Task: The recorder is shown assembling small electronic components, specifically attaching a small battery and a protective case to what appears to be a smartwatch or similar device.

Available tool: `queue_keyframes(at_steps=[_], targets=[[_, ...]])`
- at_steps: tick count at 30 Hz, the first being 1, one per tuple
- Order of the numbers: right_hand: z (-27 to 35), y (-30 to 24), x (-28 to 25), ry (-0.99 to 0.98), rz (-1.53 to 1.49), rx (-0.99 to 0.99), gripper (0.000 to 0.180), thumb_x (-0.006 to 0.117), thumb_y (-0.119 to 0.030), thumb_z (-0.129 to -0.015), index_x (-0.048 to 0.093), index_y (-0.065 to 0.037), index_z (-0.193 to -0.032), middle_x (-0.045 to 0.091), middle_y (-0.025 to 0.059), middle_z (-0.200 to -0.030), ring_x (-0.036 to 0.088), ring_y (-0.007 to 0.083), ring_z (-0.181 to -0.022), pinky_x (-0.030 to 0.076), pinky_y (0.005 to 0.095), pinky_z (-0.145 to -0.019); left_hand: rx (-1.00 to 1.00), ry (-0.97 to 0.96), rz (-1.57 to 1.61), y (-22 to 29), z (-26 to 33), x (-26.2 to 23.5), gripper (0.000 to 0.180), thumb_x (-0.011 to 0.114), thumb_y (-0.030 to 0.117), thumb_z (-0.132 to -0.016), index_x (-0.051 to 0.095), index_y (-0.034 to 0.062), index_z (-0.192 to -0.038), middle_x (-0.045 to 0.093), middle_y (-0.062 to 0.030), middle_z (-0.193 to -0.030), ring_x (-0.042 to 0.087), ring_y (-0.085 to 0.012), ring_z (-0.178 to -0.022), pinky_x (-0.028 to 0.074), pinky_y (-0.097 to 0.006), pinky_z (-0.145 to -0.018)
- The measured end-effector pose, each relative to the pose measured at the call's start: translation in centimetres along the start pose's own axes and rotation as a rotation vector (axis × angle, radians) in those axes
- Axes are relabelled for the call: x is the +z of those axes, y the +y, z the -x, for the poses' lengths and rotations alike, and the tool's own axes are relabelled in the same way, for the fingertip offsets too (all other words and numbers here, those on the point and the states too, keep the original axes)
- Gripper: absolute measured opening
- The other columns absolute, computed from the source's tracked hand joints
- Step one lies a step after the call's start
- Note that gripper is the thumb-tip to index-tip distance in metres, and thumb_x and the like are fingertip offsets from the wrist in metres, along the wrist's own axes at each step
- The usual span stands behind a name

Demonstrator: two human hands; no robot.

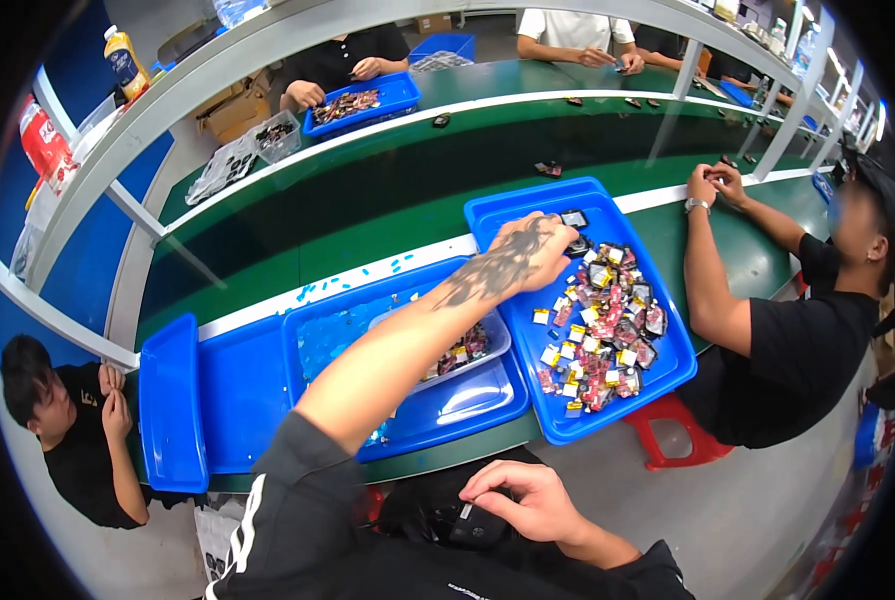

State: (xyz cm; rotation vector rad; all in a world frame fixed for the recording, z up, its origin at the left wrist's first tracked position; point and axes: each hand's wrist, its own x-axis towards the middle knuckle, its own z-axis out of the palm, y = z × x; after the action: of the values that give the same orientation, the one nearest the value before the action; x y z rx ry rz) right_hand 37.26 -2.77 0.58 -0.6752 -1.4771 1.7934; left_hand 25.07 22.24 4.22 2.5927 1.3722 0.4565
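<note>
1. The left hand (540, 250) reaches over the far end of a glossy blue plastic tray (676, 370), its fingers bent downward; whether they pinch a piece, I cannot tell.
2. Just beside those fingers, to the right, lies a flat, squarish black piece (574, 218) with a paler top.
3. Nearer, in the same tray, small parts (603, 330) overlap in a loose, jagged heap: dark red, shiny black, yellow, with smooth white squares.
4. The right hand (533, 500) is low and near, thumb and fingertips drawn close together; a pale sliver shows beneath them, and I cannot tell if it is gripped.
5. Left of the tray, partly behind the tattooed forearm, a translucent plastic container (498, 335) carries more parts, with thin blue scraps (333, 335) to its left.
6. Farther left, a narrow, round-cornered blue tray (173, 400) rests near the end of the smooth green worktop (298, 260).
7. At right, a co-worker sits by a red plastic stool (678, 435), hands (713, 185) together.
</note>
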Motion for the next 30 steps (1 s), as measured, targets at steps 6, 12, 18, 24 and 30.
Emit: queue_keyframes(at_steps=[6, 12, 18, 24, 30], targets=[[2.9, -0.6, -1.5, -0.016, 0.158, 0.025, 0.006, 0.063, 0.003, -0.086, 0.066, 0.002, -0.091, 0.069, 0.0107, -0.090, 0.066, 0.0187, -0.085, 0.052, 0.0290, -0.077, 0.017, -0.015, -0.042, -1.9, -4.0, 3.8, 0.035, 0.068, 0.023, -0.080, 0.062, 0.0098, -0.111, 0.064, -0.0123, -0.111, 0.058, -0.0299, -0.110, 0.047, -0.041, -0.094], [3.6, -0.1, -1.8, 0.027, 0.125, -0.036, 0.016, 0.065, -0.002, -0.087, 0.069, 0.000, -0.102, 0.068, 0.0097, -0.089, 0.065, 0.0188, -0.083, 0.050, 0.0283, -0.076, -0.116, -0.117, -0.025, -1.2, -4.3, 2.5, 0.038, 0.062, 0.020, -0.082, 0.051, 0.0002, -0.113, 0.063, -0.0223, -0.107, 0.058, -0.0368, -0.109, 0.047, -0.044, -0.093], [3.5, 1.2, -2.0, 0.187, -0.161, 0.121, 0.015, 0.066, 0.001, -0.086, 0.070, -0.001, -0.101, 0.068, 0.0078, -0.092, 0.063, 0.0105, -0.082, 0.050, 0.0236, -0.073, -0.332, -0.093, 0.444, -2.2, -0.3, 0.6, 0.024, 0.055, 0.015, -0.090, 0.065, -0.0021, -0.104, 0.068, -0.0161, -0.099, 0.068, -0.0282, -0.087, 0.055, -0.038, -0.080], [2.6, 2.3, -2.5, 0.215, -0.212, 0.000, 0.011, 0.066, 0.004, -0.085, 0.068, 0.002, -0.096, 0.066, 0.0079, -0.093, 0.062, 0.0108, -0.084, 0.050, 0.0229, -0.072, -0.570, -0.001, 1.733, 4.2, 10.6, -2.2, 0.023, 0.055, 0.009, -0.095, 0.055, -0.0039, -0.113, 0.067, -0.0164, -0.101, 0.068, -0.0188, -0.082, 0.057, -0.027, -0.075], [0.3, 1.1, -2.1, 0.244, -0.116, -0.088, 0.013, 0.065, 0.007, -0.083, 0.067, 0.003, -0.095, 0.061, 0.0089, -0.100, 0.061, 0.0135, -0.091, 0.051, 0.0236, -0.077, -0.651, 0.054, 1.837, 5.0, 17.2, -0.7, 0.028, 0.056, 0.011, -0.096, 0.054, -0.0055, -0.118, 0.068, -0.0169, -0.101, 0.068, -0.0168, -0.079, 0.056, -0.027, -0.074]])
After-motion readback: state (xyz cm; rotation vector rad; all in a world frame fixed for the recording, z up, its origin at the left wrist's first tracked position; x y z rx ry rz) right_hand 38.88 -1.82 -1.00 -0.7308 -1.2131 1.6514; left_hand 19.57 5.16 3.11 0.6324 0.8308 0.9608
